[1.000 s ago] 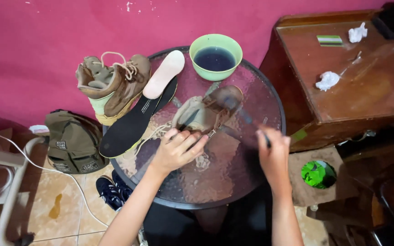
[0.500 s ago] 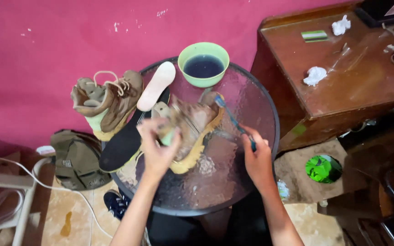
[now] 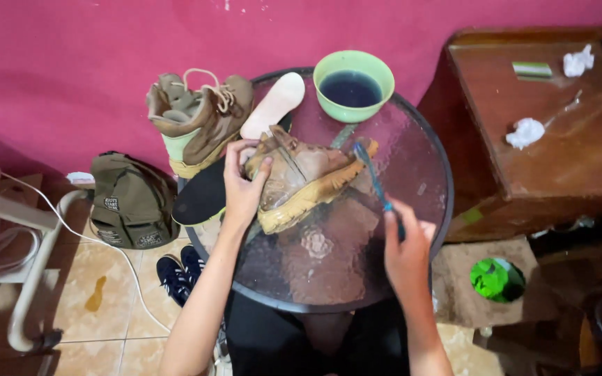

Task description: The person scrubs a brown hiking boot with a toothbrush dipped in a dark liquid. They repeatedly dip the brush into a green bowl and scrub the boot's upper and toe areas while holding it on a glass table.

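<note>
On the glass table (image 3: 412, 181), green bowl (image 3: 354, 85) holds dark liquid

We cannot see the palm of the left hand (image 3: 244, 186): it presses against the brown shoe (image 3: 301, 177) and covers its heel end at nine o'clock. The right hand (image 3: 405, 251) hides the lower handle of the blue brush (image 3: 374, 177); the bristles are too blurred to make out. At three o'clock the wooden cabinet (image 3: 559, 139) runs off the edge, and both forearms are cut at six o'clock.
</note>
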